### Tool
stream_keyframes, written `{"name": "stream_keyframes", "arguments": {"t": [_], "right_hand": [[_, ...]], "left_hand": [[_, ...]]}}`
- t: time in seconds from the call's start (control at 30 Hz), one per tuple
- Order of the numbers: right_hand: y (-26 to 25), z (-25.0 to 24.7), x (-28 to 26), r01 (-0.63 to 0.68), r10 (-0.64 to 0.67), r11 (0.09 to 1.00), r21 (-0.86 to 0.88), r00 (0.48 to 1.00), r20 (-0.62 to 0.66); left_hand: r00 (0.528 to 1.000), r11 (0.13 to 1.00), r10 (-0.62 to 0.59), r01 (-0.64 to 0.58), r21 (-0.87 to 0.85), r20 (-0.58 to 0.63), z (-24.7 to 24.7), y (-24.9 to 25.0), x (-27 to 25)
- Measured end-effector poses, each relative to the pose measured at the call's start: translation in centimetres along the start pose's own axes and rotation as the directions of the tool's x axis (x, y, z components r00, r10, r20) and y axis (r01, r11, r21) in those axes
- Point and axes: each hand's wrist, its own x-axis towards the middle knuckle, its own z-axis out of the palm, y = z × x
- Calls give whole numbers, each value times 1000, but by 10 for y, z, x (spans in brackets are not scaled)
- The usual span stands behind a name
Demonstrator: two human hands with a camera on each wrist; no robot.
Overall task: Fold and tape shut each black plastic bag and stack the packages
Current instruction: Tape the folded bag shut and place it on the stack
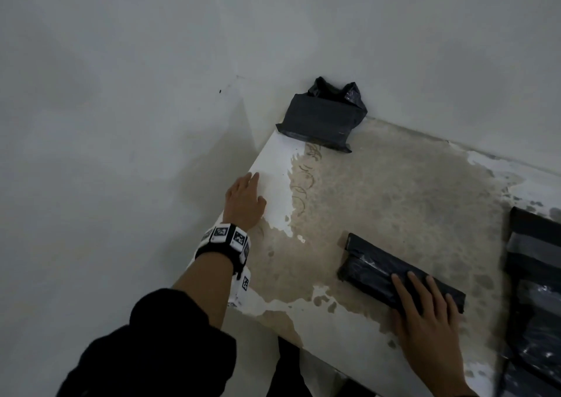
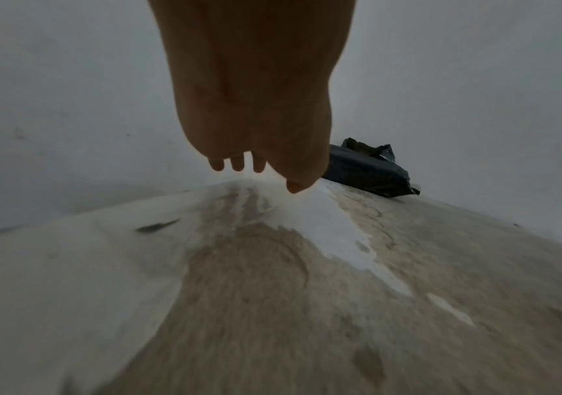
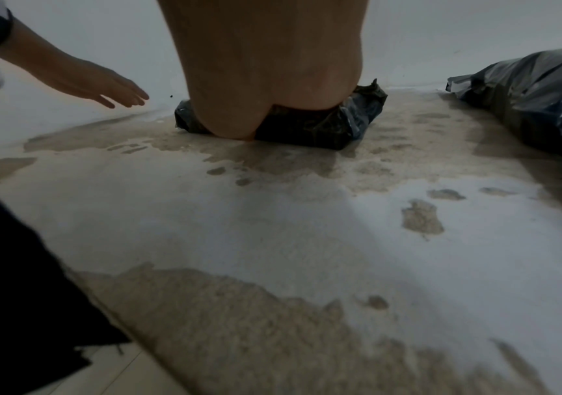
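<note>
Right grip (image 1: 425, 314) presses flat-fingered on a folded black bag (image 1: 400, 278); left grip (image 1: 244, 202) hovers, fingers relaxed. Worn, paint-flaked table (image 1: 394, 190) meets white walls (image 1: 151, 62).

Glossy, crinkled black plastic bags (image 1: 400, 278) lie on a matt, worn-painted table (image 1: 394, 190).

Dim grey light, soft shadows, blurred wrist views, warped edges

Stack of black packages (image 1: 537, 305) cut off at right edge — right hand's (image 1: 425, 314) wrist likewise, at bottom.
</note>
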Motion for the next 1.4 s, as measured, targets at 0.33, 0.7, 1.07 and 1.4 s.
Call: {"name": "stream_keyframes", "arguments": {"t": [0.33, 0.7, 1.07, 1.4], "right_hand": [[0, -2, 0, -2, 2, 1000, -1, 1000, -4], [1, -1, 0, -3, 3, 1000, -7, 1000, 9], [3, 4, 0, 16, -15, 1000, 16, 999, -35], [7, 5, -1, 51, -51, 999, -1, 998, -27]], "left_hand": [[992, 970, 122, -125, 211, 28, -8, -4, 36], [988, 966, 110, -80, 245, -110, -11, -6, 44], [970, 990, 65, -34, 135, -233, -9, -2, 36], [959, 958, 230, -194, 209, -164, -64, -28, -13]]}}
